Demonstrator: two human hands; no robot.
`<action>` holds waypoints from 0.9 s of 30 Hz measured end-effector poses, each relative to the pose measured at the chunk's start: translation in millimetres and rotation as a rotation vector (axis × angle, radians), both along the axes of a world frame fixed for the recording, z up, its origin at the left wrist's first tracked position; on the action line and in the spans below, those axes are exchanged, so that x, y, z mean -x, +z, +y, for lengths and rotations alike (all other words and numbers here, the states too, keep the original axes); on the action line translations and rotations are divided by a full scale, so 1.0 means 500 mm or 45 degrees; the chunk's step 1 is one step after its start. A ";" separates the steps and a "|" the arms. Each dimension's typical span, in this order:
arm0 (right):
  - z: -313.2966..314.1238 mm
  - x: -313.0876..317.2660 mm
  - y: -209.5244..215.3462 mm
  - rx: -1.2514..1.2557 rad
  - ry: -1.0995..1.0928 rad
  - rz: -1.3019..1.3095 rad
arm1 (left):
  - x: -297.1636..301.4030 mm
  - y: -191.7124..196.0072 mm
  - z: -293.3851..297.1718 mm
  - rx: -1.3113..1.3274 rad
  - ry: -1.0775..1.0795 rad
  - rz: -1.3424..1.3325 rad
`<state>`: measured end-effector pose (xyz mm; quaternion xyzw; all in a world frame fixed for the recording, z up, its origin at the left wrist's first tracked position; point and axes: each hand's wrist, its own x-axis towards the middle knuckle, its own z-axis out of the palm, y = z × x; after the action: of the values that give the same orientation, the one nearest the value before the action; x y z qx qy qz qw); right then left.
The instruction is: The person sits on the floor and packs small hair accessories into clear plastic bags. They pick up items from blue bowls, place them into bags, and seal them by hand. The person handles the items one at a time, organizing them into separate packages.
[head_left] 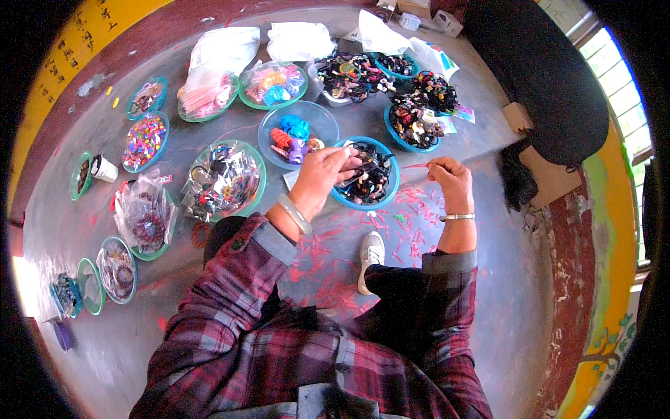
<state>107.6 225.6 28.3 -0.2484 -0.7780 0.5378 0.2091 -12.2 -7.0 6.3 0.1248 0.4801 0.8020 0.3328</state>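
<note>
My left hand, with a pale bangle on the wrist, reaches over the rim of a blue bowl filled with small dark trinkets and pinches one of them. My right hand, wearing a thin metal bracelet, is closed on a thin red strand held just right of that bowl. Many short red strands lie scattered on the grey floor under both hands. My plaid sleeves come up from the lower edge.
Several bowls of beads and trinkets ring the floor: a clear blue bowl behind, a green-rimmed bowl to the left, more at far left. White bags lie at the back. A person in black sits at right. My white shoe is below.
</note>
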 end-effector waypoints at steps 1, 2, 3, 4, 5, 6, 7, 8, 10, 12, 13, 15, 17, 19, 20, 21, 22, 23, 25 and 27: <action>0.018 -0.008 -0.005 -0.044 -0.008 -0.037 | 0.006 -0.008 0.001 -0.001 -0.015 -0.003; 0.035 -0.016 -0.012 -0.088 -0.015 -0.074 | 0.008 -0.013 0.001 -0.002 -0.013 0.004; 0.056 -0.028 -0.025 -0.264 -0.043 -0.188 | 0.007 -0.015 0.004 -0.002 -0.017 0.010; 0.072 -0.038 -0.038 -0.436 -0.065 -0.301 | 0.007 -0.015 0.004 0.000 -0.013 0.016; 0.089 -0.047 -0.051 -0.608 -0.085 -0.416 | 0.006 -0.016 0.003 0.000 -0.020 0.022; 0.099 -0.054 -0.056 -0.616 -0.103 -0.470 | 0.005 -0.016 0.005 0.006 -0.025 0.021; 0.110 -0.060 -0.062 -0.624 -0.121 -0.524 | 0.004 -0.014 0.006 0.012 -0.030 0.020; 0.120 -0.066 -0.067 -0.631 -0.139 -0.578 | 0.004 -0.014 0.008 0.018 -0.034 0.020; 0.138 -0.076 -0.078 -0.640 -0.168 -0.630 | 0.003 -0.017 0.007 0.004 -0.038 0.015; 0.147 -0.085 -0.085 -0.628 -0.210 -0.677 | 0.002 -0.014 0.006 0.011 -0.042 0.014; 0.148 -0.090 -0.086 -0.611 -0.239 -0.697 | 0.000 -0.010 0.006 0.017 -0.043 0.019; 0.152 -0.096 -0.090 -0.602 -0.282 -0.766 | -0.001 -0.012 0.005 0.026 -0.055 0.027; 0.164 -0.101 -0.104 -0.618 -0.314 -0.864 | 0.000 -0.014 0.006 0.030 -0.062 0.033; 0.173 -0.108 -0.123 -0.666 -0.347 -0.813 | -0.001 -0.017 0.006 0.028 -0.062 0.031; 0.179 -0.112 -0.131 -0.690 -0.364 -0.787 | -0.002 -0.015 0.007 0.036 -0.062 0.034; 0.184 -0.114 -0.137 -0.694 -0.360 -0.820 | -0.003 -0.013 0.008 0.043 -0.061 0.036; 0.190 -0.114 -0.142 -0.698 -0.357 -0.853 | -0.003 -0.011 0.009 0.051 -0.061 0.039; 0.196 -0.116 -0.147 -0.703 -0.354 -0.886 | -0.004 -0.011 0.011 0.051 -0.059 0.040; 0.216 -0.127 -0.170 -0.795 -0.369 -0.797 | -0.006 -0.010 0.014 0.049 -0.056 0.044; 0.220 -0.129 -0.174 -0.818 -0.351 -0.804 | -0.006 -0.012 0.014 0.064 -0.060 0.050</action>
<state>172.1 335.7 -58.8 -0.4234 -0.8904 0.1350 0.0980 -9.4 -0.1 0.4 0.1433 0.5035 0.7790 0.3453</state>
